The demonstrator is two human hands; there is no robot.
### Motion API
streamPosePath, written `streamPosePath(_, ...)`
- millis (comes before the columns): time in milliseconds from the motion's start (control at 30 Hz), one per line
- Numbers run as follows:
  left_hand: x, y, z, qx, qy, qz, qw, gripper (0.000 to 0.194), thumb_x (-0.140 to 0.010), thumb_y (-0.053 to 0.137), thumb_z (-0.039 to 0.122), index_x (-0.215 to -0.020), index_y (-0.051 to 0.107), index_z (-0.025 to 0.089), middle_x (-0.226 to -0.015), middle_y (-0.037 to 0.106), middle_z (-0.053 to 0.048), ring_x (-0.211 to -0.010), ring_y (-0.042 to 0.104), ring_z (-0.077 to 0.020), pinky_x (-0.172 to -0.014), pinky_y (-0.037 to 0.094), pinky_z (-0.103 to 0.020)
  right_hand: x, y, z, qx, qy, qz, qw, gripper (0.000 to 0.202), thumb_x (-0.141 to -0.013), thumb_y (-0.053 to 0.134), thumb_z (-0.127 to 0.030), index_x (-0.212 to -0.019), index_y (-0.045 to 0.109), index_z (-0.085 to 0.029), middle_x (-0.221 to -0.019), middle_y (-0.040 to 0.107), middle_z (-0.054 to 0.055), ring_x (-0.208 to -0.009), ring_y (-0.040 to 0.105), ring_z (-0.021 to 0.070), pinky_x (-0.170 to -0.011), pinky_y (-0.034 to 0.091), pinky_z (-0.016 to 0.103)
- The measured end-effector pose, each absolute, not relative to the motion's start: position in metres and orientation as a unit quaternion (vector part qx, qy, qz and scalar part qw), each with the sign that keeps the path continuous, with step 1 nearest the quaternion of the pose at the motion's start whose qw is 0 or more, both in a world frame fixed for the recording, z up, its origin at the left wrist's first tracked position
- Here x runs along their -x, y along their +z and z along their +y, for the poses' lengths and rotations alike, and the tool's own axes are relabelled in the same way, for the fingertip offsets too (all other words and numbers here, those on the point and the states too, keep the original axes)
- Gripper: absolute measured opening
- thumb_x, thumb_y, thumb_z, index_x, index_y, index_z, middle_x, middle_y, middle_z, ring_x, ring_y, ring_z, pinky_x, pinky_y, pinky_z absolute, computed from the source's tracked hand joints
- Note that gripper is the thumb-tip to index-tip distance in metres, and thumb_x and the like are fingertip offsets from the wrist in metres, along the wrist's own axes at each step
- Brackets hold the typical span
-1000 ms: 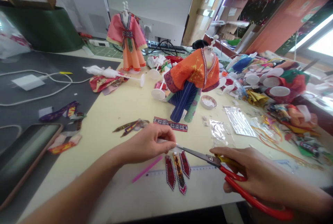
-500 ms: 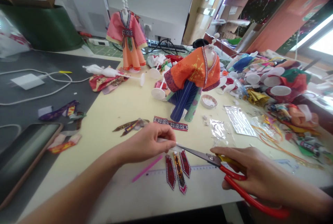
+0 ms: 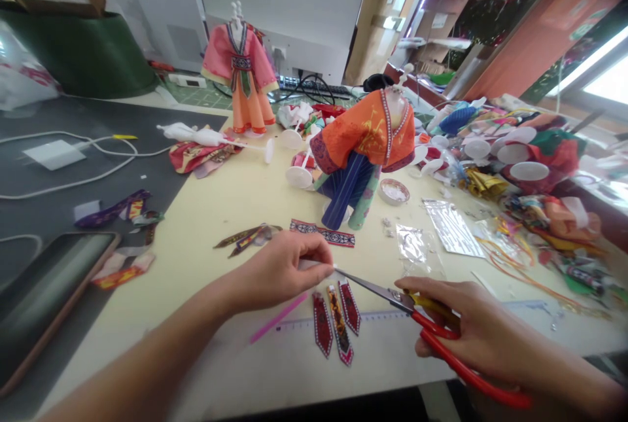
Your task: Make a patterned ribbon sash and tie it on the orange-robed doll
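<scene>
My left hand (image 3: 289, 268) is closed in a pinch above the table. A tiny white piece (image 3: 335, 267) shows at its fingertips; the rest of it is hidden by the fingers. In my right hand (image 3: 471, 324) is a pair of scissors (image 3: 387, 292) with red and yellow handles. The blades look closed or nearly so, and their tip meets the white piece. Below the blades lie two dark red pointed trim pieces (image 3: 322, 324) and an orange-and-black one (image 3: 339, 324) between them. A patterned trim strip (image 3: 338, 237) lies just beyond my left hand.
A clear ruler (image 3: 294, 325) and pink stick (image 3: 279, 318) lie near the front edge. Beyond stand a doll in orange and blue (image 3: 367, 134) and one in pink (image 3: 240, 75). Doll parts and fabric (image 3: 530, 170) are heaped at right. A phone (image 3: 49, 298) lies at left.
The scissors and my right hand have shifted slightly left and up. Less white material shows between my left fingertips and the blades. My left hand is almost unmoved.
</scene>
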State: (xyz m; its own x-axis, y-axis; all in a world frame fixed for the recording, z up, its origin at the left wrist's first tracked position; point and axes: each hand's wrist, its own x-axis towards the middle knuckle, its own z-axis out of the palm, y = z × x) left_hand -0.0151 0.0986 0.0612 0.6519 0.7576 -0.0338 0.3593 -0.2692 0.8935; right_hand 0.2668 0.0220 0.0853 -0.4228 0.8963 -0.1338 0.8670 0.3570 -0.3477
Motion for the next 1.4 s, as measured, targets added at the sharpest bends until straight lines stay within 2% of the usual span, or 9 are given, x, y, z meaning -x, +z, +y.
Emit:
streamPosePath(133,0.014,0.061,0.097,-0.785,0.21,0.354,0.464,0.011,-0.08,0.055,0.024,-0.076,0.06,0.015,-0.074,0.062,0.0,-0.063,0.051,-0.0101,-0.058,0.039,-0.021,-0.269,0.084,0.021,0.518,0.136,-0.843,0.057,0.052,-0.072,0.068,-0.041,-0.12,0.057,-0.023,-0.061,0.063,-0.001,-0.052,0.057,0.0143,-0.048,0.044,0.024)
streamPosePath(267,0.012,0.061,0.097,-0.793,0.209,0.349,0.454,0.011,-0.081,0.055,0.024,-0.075,0.06,0.016,-0.071,0.061,0.001,-0.063,0.052,-0.0098,-0.058,0.039,-0.021,-0.271,0.081,0.02,0.503,0.101,-0.855,0.068,0.051,-0.072,0.066,-0.041,-0.118,0.058,-0.02,-0.069,0.066,0.004,-0.054,0.059,0.0158,-0.05,0.044,0.025)
streamPosePath(433,0.011,0.06,0.096,-0.8,0.197,0.347,0.447,0.011,-0.082,0.054,0.024,-0.078,0.059,0.016,-0.075,0.062,0.001,-0.065,0.052,-0.0094,-0.06,0.039,-0.021,-0.272,0.08,0.019,0.509,0.111,-0.851,0.061,0.052,-0.073,0.066,-0.04,-0.119,0.057,-0.019,-0.075,0.068,0.006,-0.057,0.06,0.0166,-0.052,0.046,0.027)
streamPosePath(667,0.012,0.061,0.093,-0.803,0.178,0.338,0.457,0.011,-0.084,0.052,0.024,-0.079,0.058,0.016,-0.073,0.059,0.001,-0.065,0.051,-0.0099,-0.061,0.04,-0.022,-0.272,0.081,0.013,0.538,0.195,-0.82,0.02,0.051,-0.071,0.07,-0.037,-0.118,0.056,-0.023,-0.069,0.067,0.0,-0.054,0.059,0.0141,-0.049,0.047,0.023)
streamPosePath(867,0.012,0.062,0.093,-0.811,0.173,0.334,0.449,0.011,-0.084,0.051,0.023,-0.078,0.057,0.016,-0.07,0.057,0.002,-0.064,0.05,-0.0095,-0.061,0.039,-0.021,-0.28,0.069,0.013,0.474,0.028,-0.877,0.077,0.047,-0.077,0.061,-0.03,-0.121,0.052,-0.018,-0.1,0.069,0.012,-0.071,0.066,0.0199,-0.063,0.052,0.033)
streamPosePath(1033,0.013,0.062,0.092,-0.818,0.183,0.328,0.436,0.009,-0.083,0.051,0.021,-0.078,0.057,0.017,-0.07,0.057,0.003,-0.064,0.049,-0.0087,-0.061,0.039,-0.02,-0.28,0.07,0.016,0.484,0.087,-0.869,0.048,0.051,-0.075,0.065,-0.039,-0.121,0.052,-0.021,-0.072,0.068,0.002,-0.052,0.059,0.0141,-0.048,0.048,0.025)
streamPosePath(1233,0.013,0.062,0.091,-0.828,0.174,0.326,0.421,0.009,-0.083,0.051,0.02,-0.079,0.058,0.017,-0.071,0.058,0.003,-0.063,0.049,-0.0083,-0.059,0.038,-0.02,-0.286,0.064,0.017,0.457,0.013,-0.886,0.07,0.05,-0.078,0.062,-0.032,-0.124,0.05,-0.018,-0.104,0.068,0.013,-0.072,0.066,0.0211,-0.062,0.054,0.034)
streamPosePath(1333,0.015,0.062,0.094,-0.828,0.184,0.336,0.41,0.009,-0.083,0.052,0.021,-0.078,0.058,0.017,-0.07,0.057,0.003,-0.062,0.048,-0.0081,-0.059,0.037,-0.02,-0.292,0.063,0.02,0.467,0.02,-0.882,0.067,0.05,-0.076,0.062,-0.034,-0.123,0.052,-0.019,-0.102,0.069,0.012,-0.071,0.066,0.0211,-0.061,0.054,0.034)
streamPosePath(1400,0.018,0.062,0.097,-0.818,0.197,0.359,0.404,0.009,-0.083,0.052,0.023,-0.078,0.058,0.017,-0.067,0.056,0.004,-0.06,0.045,-0.0078,-0.057,0.036,-0.02,-0.296,0.066,0.022,0.494,0.044,-0.866,0.066,0.051,-0.075,0.064,-0.037,-0.122,0.054,-0.021,-0.091,0.07,0.009,-0.065,0.065,0.0197,-0.056,0.053,0.031)
